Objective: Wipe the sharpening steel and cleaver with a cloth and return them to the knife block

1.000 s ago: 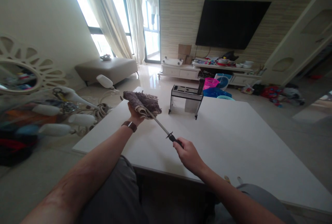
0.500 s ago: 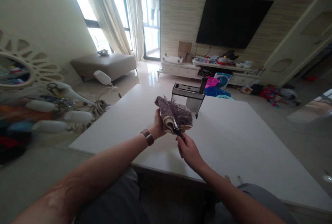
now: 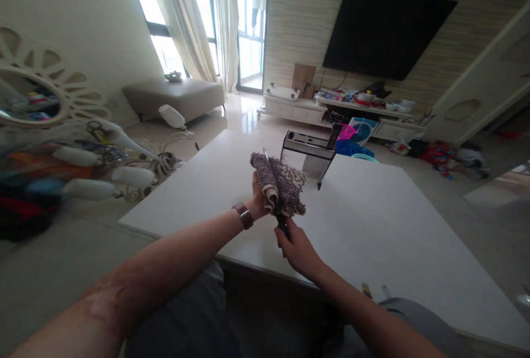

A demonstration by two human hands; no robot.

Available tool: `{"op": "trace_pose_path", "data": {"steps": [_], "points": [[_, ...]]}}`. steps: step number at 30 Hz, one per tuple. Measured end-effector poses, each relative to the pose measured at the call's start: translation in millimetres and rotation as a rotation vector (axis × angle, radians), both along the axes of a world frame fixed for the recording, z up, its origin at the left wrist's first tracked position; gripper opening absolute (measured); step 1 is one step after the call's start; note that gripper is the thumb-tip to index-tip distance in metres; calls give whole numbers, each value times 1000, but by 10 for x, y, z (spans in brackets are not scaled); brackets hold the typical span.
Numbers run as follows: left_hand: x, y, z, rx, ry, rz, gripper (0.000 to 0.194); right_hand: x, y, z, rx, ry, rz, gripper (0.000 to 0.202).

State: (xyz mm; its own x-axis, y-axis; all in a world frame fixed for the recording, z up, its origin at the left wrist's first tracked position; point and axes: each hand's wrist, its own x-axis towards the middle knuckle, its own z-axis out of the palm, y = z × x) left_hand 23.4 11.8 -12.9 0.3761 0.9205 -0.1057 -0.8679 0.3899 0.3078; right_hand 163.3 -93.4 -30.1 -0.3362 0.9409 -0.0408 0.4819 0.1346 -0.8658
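Note:
My right hand [image 3: 296, 242] is closed round the black handle of a knife [image 3: 282, 224]. The blade runs up into a folded brown-and-cream cloth [image 3: 285, 184], and only its tip shows past the far edge. My left hand [image 3: 259, 198] grips the cloth from the left side and beneath; most of its fingers are hidden behind it. Both are held above the white table [image 3: 372, 220]. Just beyond the cloth stands a knife rack [image 3: 310, 151] with a slotted top and one dark-handled knife [image 3: 334, 136] in it.
At the table's near edge, by my right forearm, lie two small handled items [image 3: 366, 290]. White lamp shades [image 3: 89, 188] and a round mirror [image 3: 28, 98] crowd the left side. Behind the table are a blue bag [image 3: 354, 148], a low TV cabinet [image 3: 298, 110] and a bench [image 3: 174, 98].
The cloth has folded over the blade, which lay bare along most of its length before. The view has shifted slightly, so everything sits a little further right.

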Motion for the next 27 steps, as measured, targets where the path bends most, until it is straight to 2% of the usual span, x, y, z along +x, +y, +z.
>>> {"op": "trace_pose_path", "data": {"steps": [9,17,22,27], "points": [[-30,85,62,-109,4,41,69,-8,-5,57,15,-15,8,12],[-189,224,103,-77,34,104,76,6,-18,84,21,-79,22,12],[-298,295,154,-46,33,147,74,3,-23,87,26,-110,36,12],[-405,357,169,-84,49,198,84,6,-38,91,43,-144,54,12]]}}
